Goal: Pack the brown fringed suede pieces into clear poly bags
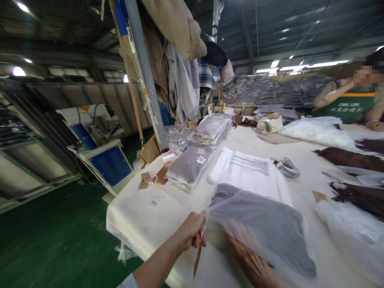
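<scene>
A clear plastic bag with folded grey fabric (pixel 258 216) inside lies across the near part of the table. My left hand (pixel 193 232) is closed in a pinch on the bag's left edge. Below those fingers hangs a narrow brown tag (pixel 197 260); whether they grip it too is unclear. My right hand (pixel 247 250) reaches in at the bag's near side, palm low and fingers stretched out. Its fingertips look pale and blurred, seemingly behind the plastic. Just beyond the bag are white printed sheets (pixel 252 170).
Bagged grey bundles (pixel 190 164) are stacked along the table's left side, near brown tags (pixel 146 180). A tape roll (pixel 286 167) sits beyond the sheets. Dark brown pieces (pixel 354 158) and plastic bags (pixel 351 224) lie right. Across the table is a person in a green apron (pixel 351 108).
</scene>
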Tool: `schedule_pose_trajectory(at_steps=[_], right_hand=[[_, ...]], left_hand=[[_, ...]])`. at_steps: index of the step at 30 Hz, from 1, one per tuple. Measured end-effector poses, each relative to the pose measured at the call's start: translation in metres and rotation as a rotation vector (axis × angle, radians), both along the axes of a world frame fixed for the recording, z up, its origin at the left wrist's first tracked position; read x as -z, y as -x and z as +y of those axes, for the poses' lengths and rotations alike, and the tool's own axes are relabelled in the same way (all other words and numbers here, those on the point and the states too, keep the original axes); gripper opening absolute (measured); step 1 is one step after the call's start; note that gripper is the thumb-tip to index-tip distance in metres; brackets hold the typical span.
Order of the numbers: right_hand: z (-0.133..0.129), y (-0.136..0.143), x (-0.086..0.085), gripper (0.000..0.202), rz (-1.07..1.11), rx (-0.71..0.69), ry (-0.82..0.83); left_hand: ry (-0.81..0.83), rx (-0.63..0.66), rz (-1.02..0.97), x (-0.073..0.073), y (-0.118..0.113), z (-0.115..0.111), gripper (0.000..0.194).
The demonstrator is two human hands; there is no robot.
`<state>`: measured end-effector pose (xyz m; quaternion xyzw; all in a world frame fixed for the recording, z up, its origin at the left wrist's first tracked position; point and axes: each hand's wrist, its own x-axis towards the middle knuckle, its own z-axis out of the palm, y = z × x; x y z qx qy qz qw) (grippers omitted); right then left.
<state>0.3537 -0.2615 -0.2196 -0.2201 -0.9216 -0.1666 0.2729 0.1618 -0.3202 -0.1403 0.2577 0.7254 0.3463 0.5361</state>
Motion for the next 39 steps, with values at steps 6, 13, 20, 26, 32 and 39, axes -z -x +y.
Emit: schedule_pose_trajectory(at_steps=[6, 13, 20, 26, 32, 39], right_hand=[[-0.001, 0.02, -0.028, 0.052, -0.079, -0.175, 0.149], [-0.015, 0.038, -0.054, 0.051, -0.003, -0.607, 0.403], [-0.011, 0.031, -0.052, 0.041, 0.009, -0.577, 0.334], [-0.011, 0.032, -0.056, 0.041, -0.079, -0.56, 0.179], [-0.012, 0.035, -0.059, 0.037, 0.066, -0.597, 0.194], [-0.011, 0.03, -0.014, 0.021, 0.395, -0.435, 0.577]], left_hand=[[0.031, -0.013, -0.151, -0.001, -0.003, 0.004, 0.056], [-0.045, -0.122, -0.192, 0.005, -0.004, 0.006, 0.052], [0.006, -0.132, -0.234, 0.013, -0.002, 0.008, 0.054], [0.13, -0.044, -0.282, 0.008, 0.002, 0.01, 0.064], [0.201, 0.037, -0.212, 0.0, -0.001, 0.011, 0.066], [0.064, 0.166, 0.396, -0.009, 0.01, 0.001, 0.035]])
